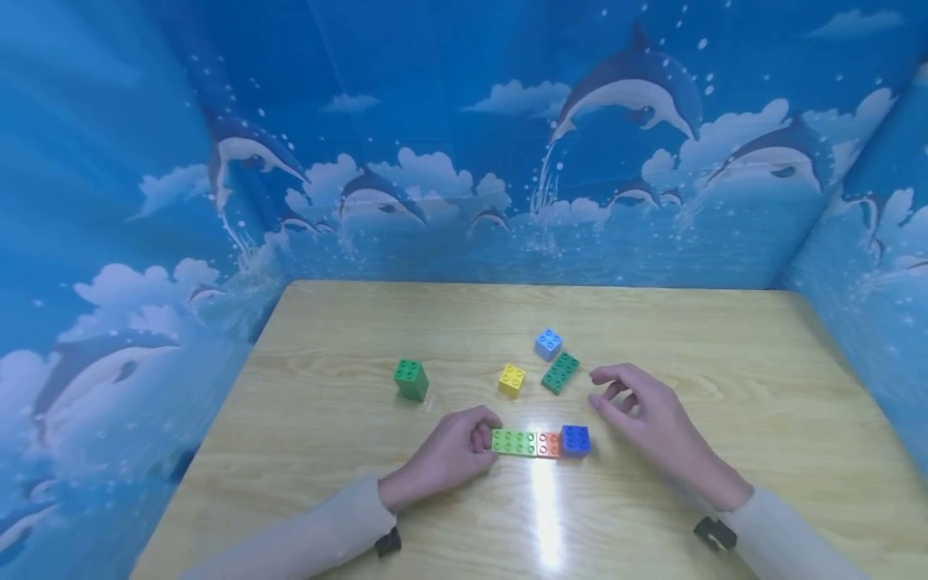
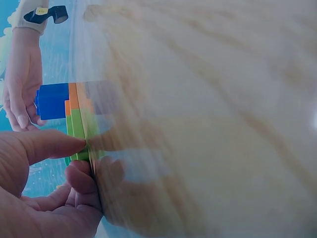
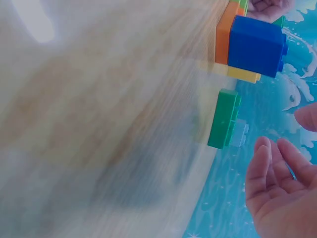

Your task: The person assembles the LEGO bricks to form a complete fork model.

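- steadying one end of a low row, a person's left hand (image 1: pixel 445 451) pinches the light green brick (image 1: pixel 513 442) between curled fingers, near the front of a wood-grain table (image 1: pixel 326 338).
- beside that brick, end to end with it, lies an orange brick (image 1: pixel 548 445); whether the two are locked together or merely touching, the views cannot tell. a dark blue brick (image 1: pixel 576 441) is seated on top of the orange one, at the row's right end.
- just right of the row, the right hand (image 1: pixel 645 411) hangs with its fingers loosely bent and thumb apart, nothing in its grasp.
- nearest to that hand, a flat dark green brick (image 1: pixel 561 373) lies aslant, with a light blue brick (image 1: pixel 548 344) close behind it and a yellow brick (image 1: pixel 511 380) to its left. a tall green block (image 1: pixel 412 380) stands upright farther left, well apart from the rest.
- the step in hand appears to be holding the row in place on the left while the right side is free to work.
- the next move, by this reading, would call for the right hand to close its fingertips on a loose brick, perhaps the flat dark green one, with the left grip kept firm so the row does not slide.
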Demonstrator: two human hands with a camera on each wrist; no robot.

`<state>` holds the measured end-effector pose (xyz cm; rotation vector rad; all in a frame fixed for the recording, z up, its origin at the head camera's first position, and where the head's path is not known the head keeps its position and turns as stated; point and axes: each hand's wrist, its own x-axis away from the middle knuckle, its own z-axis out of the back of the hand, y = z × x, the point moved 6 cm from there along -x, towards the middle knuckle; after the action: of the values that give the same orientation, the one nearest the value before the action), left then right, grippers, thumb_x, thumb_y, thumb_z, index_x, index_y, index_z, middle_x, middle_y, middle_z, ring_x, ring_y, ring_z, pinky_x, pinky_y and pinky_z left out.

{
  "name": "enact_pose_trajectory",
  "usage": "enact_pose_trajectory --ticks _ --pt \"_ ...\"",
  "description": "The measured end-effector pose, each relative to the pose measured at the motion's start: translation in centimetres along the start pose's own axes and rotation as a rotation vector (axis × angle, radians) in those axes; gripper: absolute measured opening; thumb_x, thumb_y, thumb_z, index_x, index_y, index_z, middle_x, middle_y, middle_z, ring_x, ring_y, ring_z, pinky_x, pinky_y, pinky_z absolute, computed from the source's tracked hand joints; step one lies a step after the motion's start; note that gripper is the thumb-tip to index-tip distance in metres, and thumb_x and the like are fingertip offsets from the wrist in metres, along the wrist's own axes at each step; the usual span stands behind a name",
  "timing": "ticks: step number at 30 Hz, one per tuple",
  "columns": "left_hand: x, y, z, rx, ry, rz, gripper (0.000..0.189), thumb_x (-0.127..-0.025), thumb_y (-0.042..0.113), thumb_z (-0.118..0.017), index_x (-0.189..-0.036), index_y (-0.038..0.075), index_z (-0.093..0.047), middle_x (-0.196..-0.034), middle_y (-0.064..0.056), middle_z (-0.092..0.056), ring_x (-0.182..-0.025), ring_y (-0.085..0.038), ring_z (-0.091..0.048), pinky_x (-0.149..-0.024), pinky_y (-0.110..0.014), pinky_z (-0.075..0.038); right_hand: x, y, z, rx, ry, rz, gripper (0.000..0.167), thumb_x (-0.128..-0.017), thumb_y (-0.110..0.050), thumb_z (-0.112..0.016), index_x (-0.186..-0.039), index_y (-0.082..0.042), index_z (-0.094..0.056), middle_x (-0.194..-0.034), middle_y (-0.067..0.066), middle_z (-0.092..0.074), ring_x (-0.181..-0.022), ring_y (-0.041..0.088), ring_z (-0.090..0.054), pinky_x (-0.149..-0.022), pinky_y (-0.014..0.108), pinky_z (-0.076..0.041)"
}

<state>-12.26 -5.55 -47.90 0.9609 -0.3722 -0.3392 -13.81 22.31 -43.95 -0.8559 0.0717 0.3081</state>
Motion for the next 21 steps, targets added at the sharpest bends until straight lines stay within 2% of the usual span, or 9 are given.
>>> enact_pose_trajectory --ticks 6,9,17,21 --pt "0.0 0.0 -0.1 -0.003 -0.001 0.004 0.043 -0.085 -0.008 -0.082 -0.126 -0.001 -0.070 -0.091 0.001 -0.066 -0.081 -0.012 -0.063 -0.073 -0.025 -0.058 -1.3 0.8 -0.4 -0.023 0.024 -0.031 0.026 -0.110 -0.021 -0.069 -0.131 -0.006 -0.071 -0.122 0.006 -0.074 -0.100 0.018 -0.067 -0.079 0.027 -0.060" --pt "0.0 0.0 -0.1 -0.003 -0.004 0.009 0.043 -0.085 -0.007 -0.082 -0.126 0.000 -0.070 -0.091 0.001 -0.066 -0.081 -0.013 -0.063 -0.073 -0.025 -0.058 -2.0 1.3 -1.0 -0.044 0.033 -0.074 0.029 -0.109 -0.023 -0.071 -0.132 -0.006 -0.070 -0.123 0.005 -0.073 -0.102 0.019 -0.068 -0.081 0.028 -0.060" --pt "-0.1 -0.1 -0.1 -0.003 -0.002 0.004 0.043 -0.085 -0.006 -0.083 -0.126 0.000 -0.070 -0.091 0.001 -0.066 -0.081 -0.013 -0.063 -0.073 -0.025 -0.058 -4.1 2.2 -2.1 -0.082 0.039 -0.185 0.051 -0.105 -0.034 -0.077 -0.142 -0.003 -0.063 -0.133 0.014 -0.069 -0.116 0.030 -0.066 -0.096 0.050 -0.059" --pt "0.0 -0.1 -0.1 -0.003 -0.003 0.000 0.043 -0.085 -0.006 -0.083 -0.125 0.000 -0.070 -0.091 0.001 -0.066 -0.081 -0.013 -0.063 -0.073 -0.025 -0.057 -5.1 2.2 -2.5 -0.085 0.036 -0.206 0.056 -0.103 -0.035 -0.079 -0.145 -0.002 -0.061 -0.135 0.017 -0.068 -0.119 0.034 -0.065 -0.101 0.056 -0.056"
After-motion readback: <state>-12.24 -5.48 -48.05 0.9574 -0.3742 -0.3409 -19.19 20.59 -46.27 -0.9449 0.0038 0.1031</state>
